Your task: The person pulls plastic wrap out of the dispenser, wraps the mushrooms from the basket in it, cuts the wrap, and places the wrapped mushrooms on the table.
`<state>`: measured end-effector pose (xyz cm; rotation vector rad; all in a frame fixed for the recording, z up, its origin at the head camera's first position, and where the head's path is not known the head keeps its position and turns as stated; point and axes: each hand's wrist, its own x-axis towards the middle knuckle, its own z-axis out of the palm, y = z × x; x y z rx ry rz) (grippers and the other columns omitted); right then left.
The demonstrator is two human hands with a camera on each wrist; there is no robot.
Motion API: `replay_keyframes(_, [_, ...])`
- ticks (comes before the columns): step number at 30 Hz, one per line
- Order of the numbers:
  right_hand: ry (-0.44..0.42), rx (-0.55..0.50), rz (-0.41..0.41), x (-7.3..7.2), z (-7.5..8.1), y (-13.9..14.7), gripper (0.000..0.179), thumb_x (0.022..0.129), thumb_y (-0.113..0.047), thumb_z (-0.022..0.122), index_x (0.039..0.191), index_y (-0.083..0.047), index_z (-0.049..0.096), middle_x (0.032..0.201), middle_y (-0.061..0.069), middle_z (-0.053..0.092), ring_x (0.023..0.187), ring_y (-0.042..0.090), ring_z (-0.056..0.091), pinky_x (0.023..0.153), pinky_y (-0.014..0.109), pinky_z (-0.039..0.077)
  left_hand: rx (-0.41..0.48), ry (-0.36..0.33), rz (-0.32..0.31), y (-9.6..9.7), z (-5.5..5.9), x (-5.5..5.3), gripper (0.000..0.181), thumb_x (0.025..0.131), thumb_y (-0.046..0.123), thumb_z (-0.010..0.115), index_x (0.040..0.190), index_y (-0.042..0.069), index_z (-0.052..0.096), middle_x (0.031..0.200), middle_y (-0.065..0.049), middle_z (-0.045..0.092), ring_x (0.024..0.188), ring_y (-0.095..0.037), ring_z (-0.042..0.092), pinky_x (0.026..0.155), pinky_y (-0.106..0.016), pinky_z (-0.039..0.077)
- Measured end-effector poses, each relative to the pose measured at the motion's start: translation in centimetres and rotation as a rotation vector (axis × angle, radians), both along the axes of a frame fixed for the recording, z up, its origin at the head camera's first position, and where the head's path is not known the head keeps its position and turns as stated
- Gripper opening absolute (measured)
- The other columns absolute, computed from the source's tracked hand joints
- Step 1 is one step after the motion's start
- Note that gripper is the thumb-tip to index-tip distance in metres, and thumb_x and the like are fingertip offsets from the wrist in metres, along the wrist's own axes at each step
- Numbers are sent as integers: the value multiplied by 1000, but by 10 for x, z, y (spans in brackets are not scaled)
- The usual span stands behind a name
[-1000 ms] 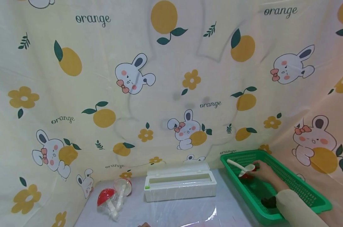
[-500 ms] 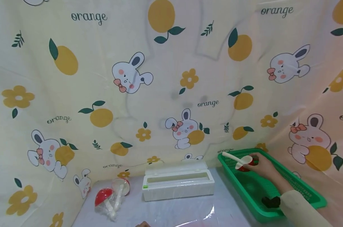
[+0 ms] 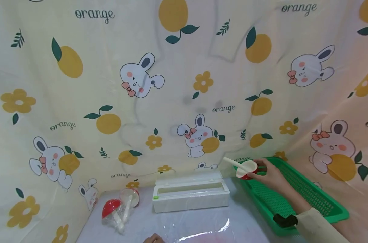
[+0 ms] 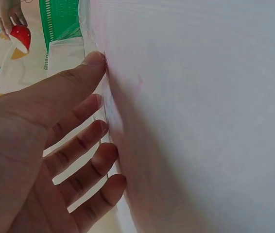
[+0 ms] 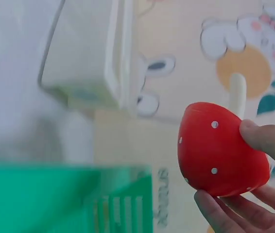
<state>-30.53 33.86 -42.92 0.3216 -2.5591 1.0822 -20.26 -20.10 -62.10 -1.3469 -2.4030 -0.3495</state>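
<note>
My right hand [image 3: 270, 175] grips a red mushroom-like ladle [image 5: 220, 150] with white dots, thumb on one side and fingers under the other. In the head view the ladle shows its white inside and a white handle pointing left, over the green basket's far left corner. My left hand [image 4: 55, 131] is at the near side of the table, its fingers spread and only gently bent, fingertips right at the edge of a pale surface. Only a small part of it shows at the bottom of the head view. Clear film [image 3: 199, 224] spreads over the table in front of it.
A white film dispenser box [image 3: 191, 202] with its lid raised stands at the back middle. Two red and white ladles [image 3: 112, 208] in clear wrapping lie at the left. A green basket [image 3: 336, 211] stands at the right. Patterned cloth [image 3: 171, 111] hangs behind.
My right hand has lifted the ladle from inside the green basket and carried it up and left, to the basket's far left corner. The left hand has stayed almost in place.
</note>
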Motion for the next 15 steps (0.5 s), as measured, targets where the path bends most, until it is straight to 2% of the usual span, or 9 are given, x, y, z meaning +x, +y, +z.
replay_keyframes(4, [18, -29, 47, 7, 3, -18, 67, 94, -32, 87, 143, 0, 54, 136, 26, 64, 114, 48, 68, 83, 52, 64, -50, 80, -66, -2, 4, -4, 21, 108, 48, 62, 125, 41, 73, 109, 24, 60, 105, 8, 52, 82, -13, 48])
replay_keyframes(9, [23, -66, 112, 17, 0, -41, 63, 92, -25, 88, 141, -2, 55, 134, 23, 64, 109, 39, 70, 80, 41, 66, 8, 192, -149, -4, -2, -12, 20, 104, 41, 72, 123, 35, 75, 107, 17, 64, 105, 3, 56, 85, -12, 48])
replay_keyframes(12, [-1, -87, 153, 24, -3, -53, 63, 92, -24, 89, 141, -3, 56, 133, 21, 64, 108, 35, 71, 80, 38, 65, 17, 234, -166, -4, -6, -15, 19, 104, 39, 73, 122, 34, 74, 107, 17, 63, 105, 4, 54, 86, -10, 46])
replay_keyframes(15, [-38, -111, 203, 31, -9, -65, 63, 91, -23, 89, 141, -3, 56, 132, 20, 65, 107, 33, 71, 81, 36, 65, 33, 261, -158, -4, -9, -15, 16, 106, 39, 70, 120, 34, 73, 105, 18, 62, 104, 6, 53, 86, -8, 45])
